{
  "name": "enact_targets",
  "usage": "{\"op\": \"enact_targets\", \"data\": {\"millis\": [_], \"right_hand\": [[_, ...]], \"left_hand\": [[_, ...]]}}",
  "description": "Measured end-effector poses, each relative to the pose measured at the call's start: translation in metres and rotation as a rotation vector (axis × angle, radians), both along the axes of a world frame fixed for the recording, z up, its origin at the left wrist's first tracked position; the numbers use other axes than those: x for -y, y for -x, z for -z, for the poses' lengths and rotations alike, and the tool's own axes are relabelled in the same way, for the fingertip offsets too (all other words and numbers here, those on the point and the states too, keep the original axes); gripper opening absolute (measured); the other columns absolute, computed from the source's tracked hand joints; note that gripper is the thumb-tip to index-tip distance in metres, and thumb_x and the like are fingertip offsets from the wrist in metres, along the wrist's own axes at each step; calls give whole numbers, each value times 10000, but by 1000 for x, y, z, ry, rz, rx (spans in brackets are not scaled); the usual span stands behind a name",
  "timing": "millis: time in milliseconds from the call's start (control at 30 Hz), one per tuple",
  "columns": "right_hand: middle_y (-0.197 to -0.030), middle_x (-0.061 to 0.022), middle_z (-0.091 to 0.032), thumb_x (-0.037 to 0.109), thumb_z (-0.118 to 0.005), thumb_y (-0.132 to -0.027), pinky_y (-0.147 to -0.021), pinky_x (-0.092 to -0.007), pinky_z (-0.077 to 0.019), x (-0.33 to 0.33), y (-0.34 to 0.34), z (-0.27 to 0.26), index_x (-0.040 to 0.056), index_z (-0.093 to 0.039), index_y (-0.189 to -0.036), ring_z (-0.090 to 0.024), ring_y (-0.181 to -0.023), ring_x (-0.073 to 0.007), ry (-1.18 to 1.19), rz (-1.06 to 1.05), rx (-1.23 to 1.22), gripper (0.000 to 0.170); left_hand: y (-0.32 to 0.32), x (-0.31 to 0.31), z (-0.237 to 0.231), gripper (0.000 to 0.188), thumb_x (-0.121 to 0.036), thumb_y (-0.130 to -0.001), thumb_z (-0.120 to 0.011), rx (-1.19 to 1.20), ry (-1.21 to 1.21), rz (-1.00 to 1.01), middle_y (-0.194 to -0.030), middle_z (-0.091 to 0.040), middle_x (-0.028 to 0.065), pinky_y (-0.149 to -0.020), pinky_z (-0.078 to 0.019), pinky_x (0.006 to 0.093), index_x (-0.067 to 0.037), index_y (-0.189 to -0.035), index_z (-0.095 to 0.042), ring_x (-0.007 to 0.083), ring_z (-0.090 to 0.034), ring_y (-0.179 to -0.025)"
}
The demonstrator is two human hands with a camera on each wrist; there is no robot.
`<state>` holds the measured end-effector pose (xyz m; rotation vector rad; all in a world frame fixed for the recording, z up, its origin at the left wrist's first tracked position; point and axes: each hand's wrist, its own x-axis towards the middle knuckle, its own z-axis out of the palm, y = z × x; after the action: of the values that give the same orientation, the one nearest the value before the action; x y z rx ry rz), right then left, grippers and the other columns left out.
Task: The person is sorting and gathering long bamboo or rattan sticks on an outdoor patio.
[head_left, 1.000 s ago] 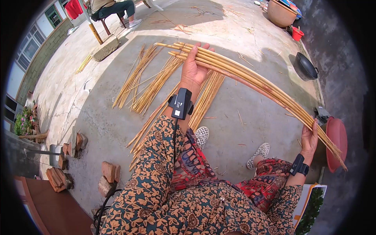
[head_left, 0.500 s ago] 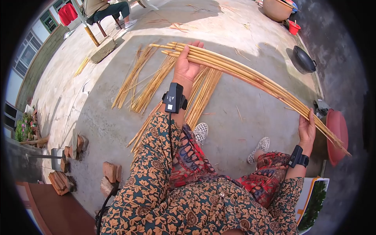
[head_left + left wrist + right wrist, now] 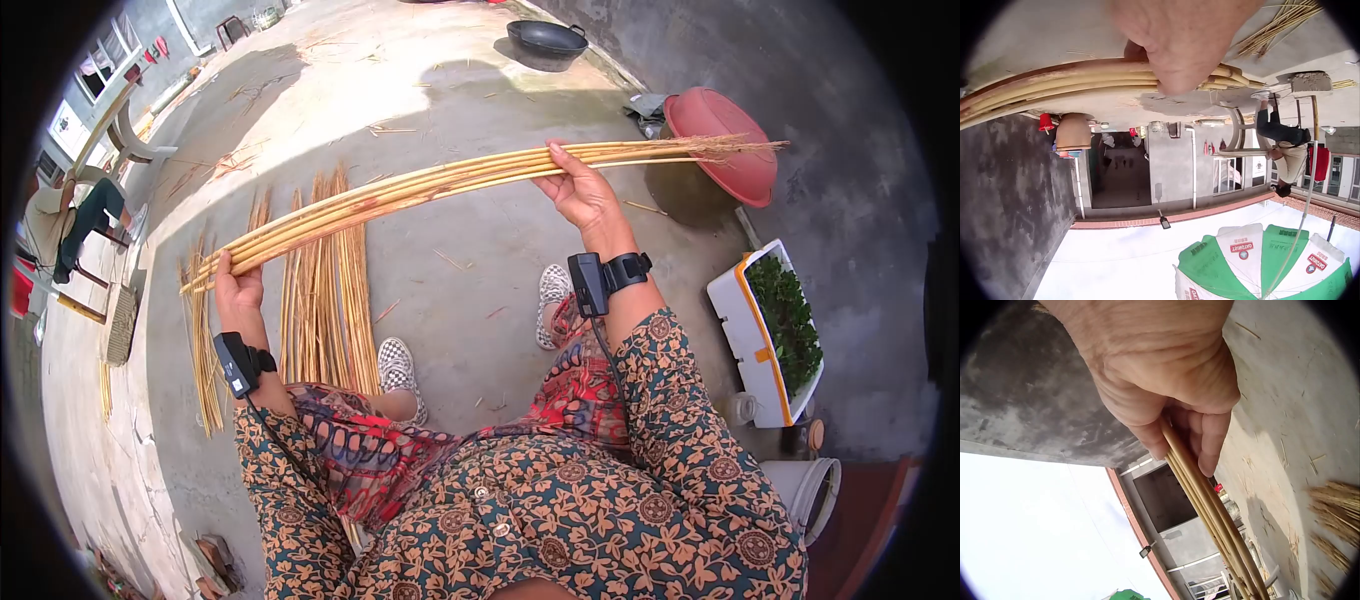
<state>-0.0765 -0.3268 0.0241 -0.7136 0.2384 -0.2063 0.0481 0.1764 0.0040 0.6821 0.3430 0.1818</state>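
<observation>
A bundle of several long yellow dry stalks [image 3: 400,190] is held across the front of the body, bowed slightly, its wispy tips at the right. Near the thick ends, my left hand [image 3: 238,292] grips it with the thumb on the near side. My right hand [image 3: 585,200] pinches the bundle closer to the tips, higher in the head view. In the right wrist view, thumb and fingers [image 3: 1209,447] close on either side of the stalks. The left wrist view has the left hand [image 3: 1172,44] over the bundle, its fingers mostly hidden.
More stalks lie in piles [image 3: 325,300] on the concrete by the left shoe. At the right are a pink basin [image 3: 725,135], a foam box of green plants [image 3: 745,330] and a white bucket [image 3: 800,490]. A black wok [image 3: 548,42] lies farther off. Another person [image 3: 75,215] sits at left.
The head view has turned to the right. The bundle, which sloped down to the right, now rises to the right, with the left hand lower and the right hand higher. Both hands keep hold.
</observation>
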Motion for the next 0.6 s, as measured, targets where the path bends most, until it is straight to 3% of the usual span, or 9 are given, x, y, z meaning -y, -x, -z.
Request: {"op": "enact_targets", "data": {"millis": [33,67,200,300,433,600], "right_hand": [[-965,-104,-632,74,-626,-835,-840,-390,-534,0,-1,-1,49,-590,-1007,-623,-926,-236,2,-3,4,178],[-982,-107,-629,73,-625,-836,-850,-386,-531,-1,-1,-1,46,-589,-1013,-618,-940,-235,3,-10,7,183],[-1014,-128,-619,70,-619,-841,-871,-375,-523,0,-2,-1,32,-584,-1028,-609,-966,-238,-2,-19,29,194],[-1014,-139,-617,68,-613,-845,-873,-373,-523,-7,-3,-5,26,-582,-1031,-606,-975,-240,-2,-28,36,194],[-1024,-149,-614,67,-604,-851,-874,-364,-524,-4,-4,-5,18,-574,-1044,-603,-984,-240,4,-35,81,201],[-993,-149,-624,73,-618,-842,-848,-380,-531,-5,-2,-7,17,-576,-1009,-617,-941,-238,-3,-47,135,181]], "left_hand": [[1,-2,2,216,-94,-876,-563,-2,-14,-12,-1101,-576,184,-908,-486,467,-2,-1065,-513,329,-564,-1040],[13,7,-10,208,-69,-850,-602,18,-9,8,-1034,-595,161,-882,-507,412,14,-1020,-514,299,-590,-972],[11,9,-10,192,-32,-852,-583,98,-25,29,-1043,-589,162,-897,-505,421,14,-1024,-509,299,-589,-978],[9,21,-11,220,-81,-879,-555,75,8,3,-1087,-568,187,-928,-479,464,26,-1061,-492,330,-561,-1038],[11,37,-21,286,-102,-891,-541,146,32,123,-1170,-542,204,-945,-466,469,4,-1139,-445,330,-531,-1099],[8,31,-23,371,-109,-888,-546,276,36,219,-1303,-455,170,-954,-447,496,-23,-1220,-405,356,-465,-1175]]}}
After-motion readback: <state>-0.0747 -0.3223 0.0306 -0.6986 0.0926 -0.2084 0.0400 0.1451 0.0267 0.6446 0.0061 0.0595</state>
